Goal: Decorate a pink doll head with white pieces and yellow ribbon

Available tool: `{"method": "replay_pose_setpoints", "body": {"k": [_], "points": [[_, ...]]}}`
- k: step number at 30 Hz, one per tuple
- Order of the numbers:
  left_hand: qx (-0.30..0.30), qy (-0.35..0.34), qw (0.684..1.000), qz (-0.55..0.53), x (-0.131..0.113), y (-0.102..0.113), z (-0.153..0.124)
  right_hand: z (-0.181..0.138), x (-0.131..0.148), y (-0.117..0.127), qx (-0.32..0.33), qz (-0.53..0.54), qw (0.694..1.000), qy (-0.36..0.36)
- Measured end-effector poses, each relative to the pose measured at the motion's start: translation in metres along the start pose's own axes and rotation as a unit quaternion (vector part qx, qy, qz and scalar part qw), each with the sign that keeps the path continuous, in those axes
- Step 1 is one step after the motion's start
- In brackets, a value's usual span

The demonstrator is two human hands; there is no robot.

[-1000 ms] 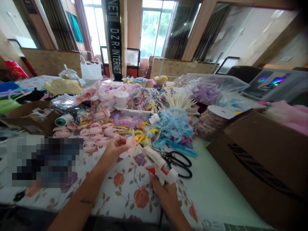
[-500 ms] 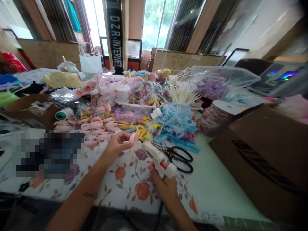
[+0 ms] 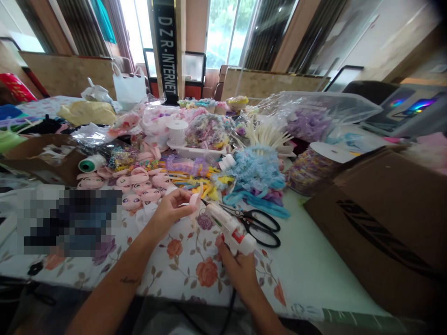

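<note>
One white plastic hot-glue gun (image 3: 228, 228) slants above the floral tablecloth (image 3: 195, 267), nozzle aimed up-left at the single small pink moulded piece (image 3: 192, 203) pinched in the fingers of the left hand (image 3: 169, 211); the right hand (image 3: 240, 272) is wrapped tight round its grip. One pair of black-handled scissors (image 3: 260, 227) lies just right, then open tabletop before one brown cardboard box (image 3: 384, 223).

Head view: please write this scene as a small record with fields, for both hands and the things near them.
left hand: holds a small pink piece at the fingertips
right hand: grips a white glue gun, nozzle towards the pink piece
nozzle and piece: close; contact cannot be told
right of the gun: black scissors, lying flat
behind the left hand: pink doll faces
surface: floral tablecloth
far right: cardboard box
</note>
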State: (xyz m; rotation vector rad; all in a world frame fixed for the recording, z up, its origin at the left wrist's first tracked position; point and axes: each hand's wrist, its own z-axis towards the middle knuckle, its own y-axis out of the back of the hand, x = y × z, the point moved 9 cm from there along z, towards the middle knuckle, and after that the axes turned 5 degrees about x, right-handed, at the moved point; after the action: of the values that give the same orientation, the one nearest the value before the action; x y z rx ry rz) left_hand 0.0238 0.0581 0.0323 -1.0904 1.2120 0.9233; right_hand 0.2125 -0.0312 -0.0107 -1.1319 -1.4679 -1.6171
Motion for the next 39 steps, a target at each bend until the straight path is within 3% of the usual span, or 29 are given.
{"method": "replay_pose_setpoints", "body": {"k": [17,22,28,39], "points": [[-0.02,-0.006,1.0,-0.022,0.0,0.004,0.001,0.002,-0.005,-0.004,0.037,-0.022,0.999,0.03],[-0.019,-0.006,1.0,-0.017,0.002,0.005,0.001,0.001,-0.003,0.0,0.003,-0.012,0.999,0.03],[-0.026,-0.004,0.999,-0.025,0.003,0.007,0.001,0.002,-0.001,-0.002,0.03,-0.036,0.998,0.05],[-0.037,-0.009,0.998,-0.04,0.005,0.012,0.002,-0.001,0.004,-0.001,0.016,-0.022,0.999,0.043]]}}
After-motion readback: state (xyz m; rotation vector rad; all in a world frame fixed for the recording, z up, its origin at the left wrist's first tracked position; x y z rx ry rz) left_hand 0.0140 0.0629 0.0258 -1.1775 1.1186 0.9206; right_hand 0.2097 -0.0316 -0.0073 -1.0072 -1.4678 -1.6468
